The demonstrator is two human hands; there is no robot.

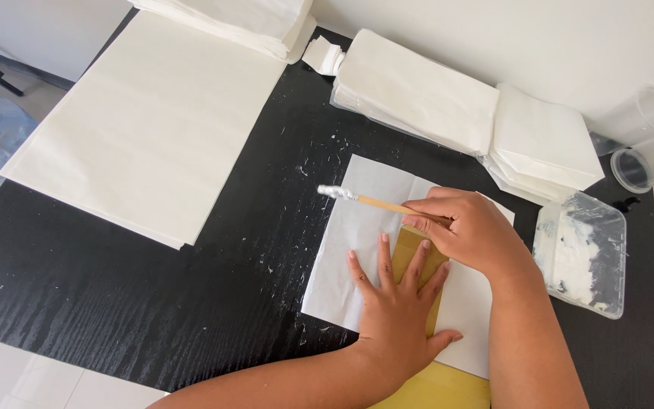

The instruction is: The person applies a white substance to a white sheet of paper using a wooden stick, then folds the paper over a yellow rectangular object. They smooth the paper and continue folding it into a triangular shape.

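Your left hand point(397, 303) lies flat with fingers spread wide, just below the centre of the frame, pressing down a thin white paper sheet point(357, 250) and the mustard-yellow flat card strip point(418, 261) that lies under your fingers and runs off the bottom edge. Your right hand point(472, 231), right of centre, is closed around a slim wooden-handled brush point(376, 201); its paste-whitened tip points left and sits over the upper left part of the sheet. All of this rests on the black wood-grain table point(115, 280), speckled with dried white flecks. At the right, near your right forearm, stands a clear plastic tub smeared with white paste point(580, 254). A large cream paper sheet point(145, 129) fills the upper left, and stacks of folded white paper point(448, 106) lie along the top.
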